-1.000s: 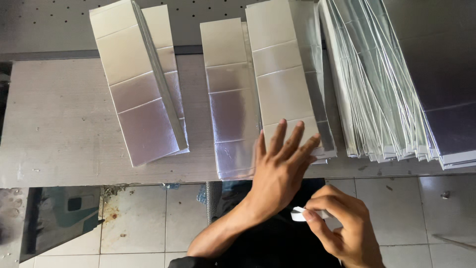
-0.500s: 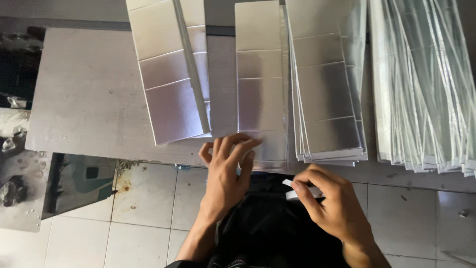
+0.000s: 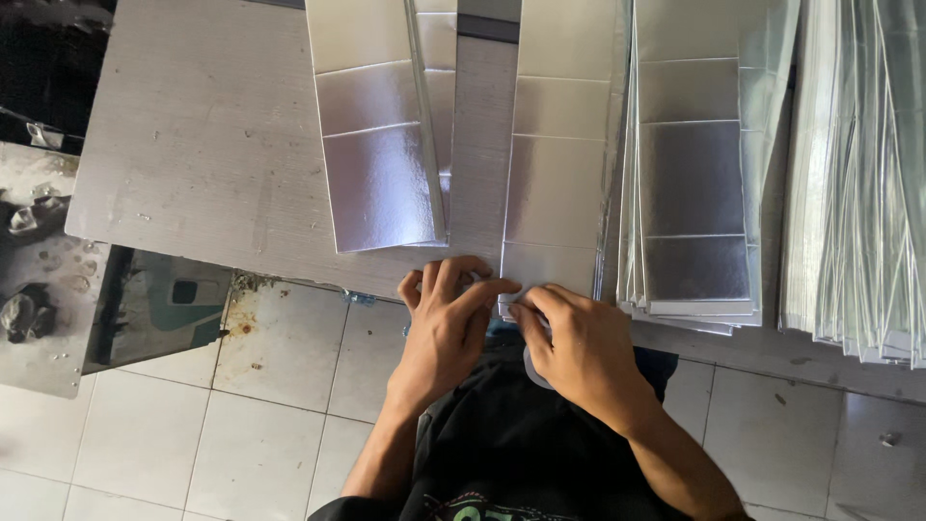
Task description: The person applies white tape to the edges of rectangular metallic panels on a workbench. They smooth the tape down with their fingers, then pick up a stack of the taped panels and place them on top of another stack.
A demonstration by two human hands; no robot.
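Both hands are now meeting at the near end of the middle silver sheet (image 3: 558, 183), where half a second ago the left hand (image 3: 446, 323) was lying flat on it and the right hand (image 3: 579, 347) was hovering off the bench (image 3: 193, 145) edge with a small white piece. The fingers of each are curling in and pinching the sheet's bottom edge, which is overhanging the bench front, between the left foil stack (image 3: 376, 145) and the taller right stack (image 3: 690, 183). It looks as though the work is shifting from steadying the sheet to handling its edge; the white piece is no longer visible.
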